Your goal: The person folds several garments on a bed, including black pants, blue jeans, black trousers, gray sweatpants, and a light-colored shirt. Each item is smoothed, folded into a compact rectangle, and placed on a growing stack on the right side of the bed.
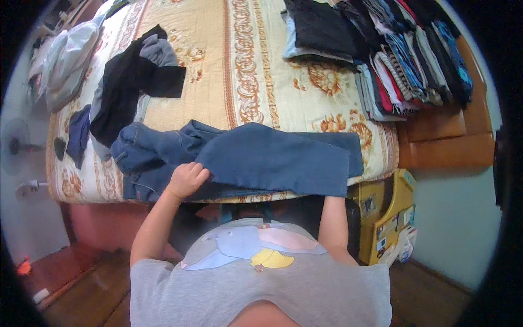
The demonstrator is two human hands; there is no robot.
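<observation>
A pair of blue jeans (272, 158) lies sideways along the near edge of the bed, waist bunched at the left and legs stretching to the right. My left hand (189, 179) pinches the denim near the upper part of the front leg, its fingers closed. On the other side, my right forearm (333, 220) goes in under the hem end of that leg. The denim hides my right hand, so its fingers cannot be seen. The other leg shows behind the front one, its end sticking out farther right.
The bed (212, 109) has a cream floral cover. Black and grey clothes (122, 82) lie crumpled at the left, beside a small navy garment (79, 133) and a white bag (71, 60). Folded clothes (403, 71) are stacked at the far right. A yellow cabinet (384, 218) stands near my right arm.
</observation>
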